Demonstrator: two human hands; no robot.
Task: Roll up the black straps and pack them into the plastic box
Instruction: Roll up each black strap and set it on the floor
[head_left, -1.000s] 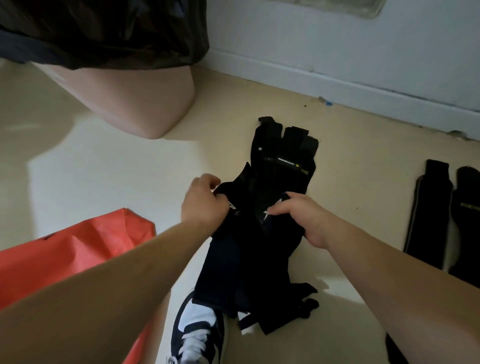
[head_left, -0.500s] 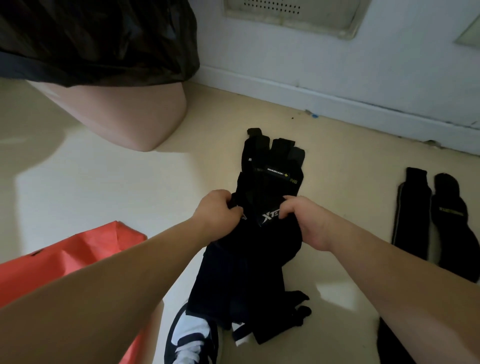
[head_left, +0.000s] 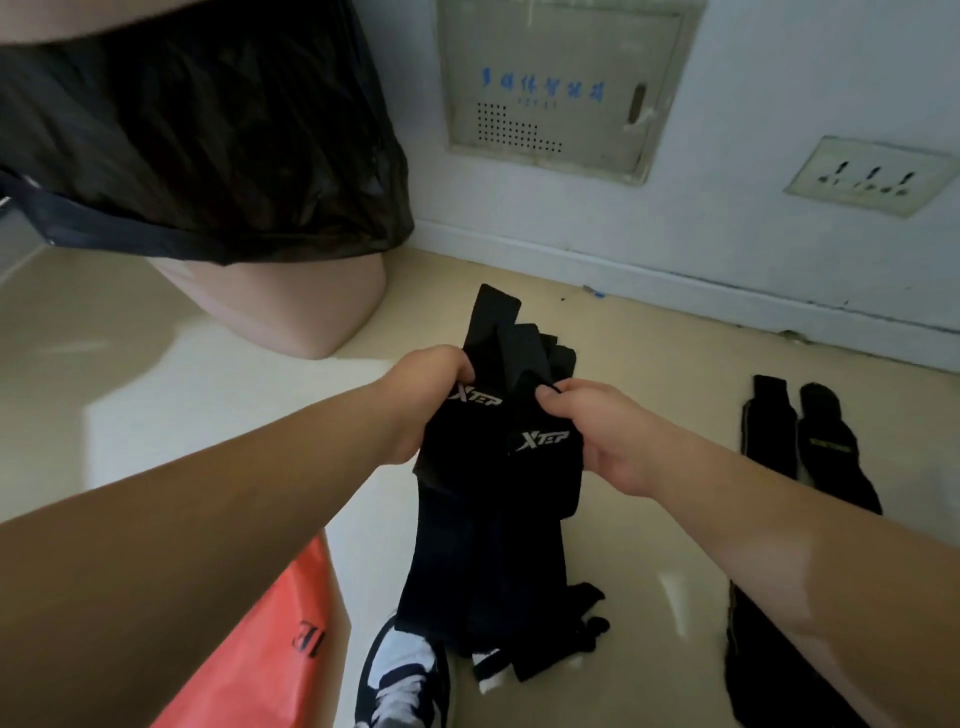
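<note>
A bundle of black straps (head_left: 493, 519) with white logos hangs between my hands above the floor, its lower ends trailing down to the tiles. My left hand (head_left: 426, 395) grips the bundle's upper left edge. My right hand (head_left: 597, 431) pinches its upper right edge, thumb on top. Several strap ends (head_left: 514, 338) stick up beyond my fingers. Two more black straps (head_left: 810, 441) lie flat on the floor to the right, and another dark strap (head_left: 769, 670) lies partly hidden under my right forearm. No plastic box is in view.
A pink bin (head_left: 291, 306) lined with a black bag (head_left: 208, 145) stands at the back left. An orange bag (head_left: 260, 665) lies at the lower left beside my shoe (head_left: 400, 680). The white wall carries a panel (head_left: 561, 83) and a socket (head_left: 872, 176).
Both hands have lifted the strap bundle up and away from the floor, folding its top over so two logos show. The view has tilted upward, revealing the wall panel and socket.
</note>
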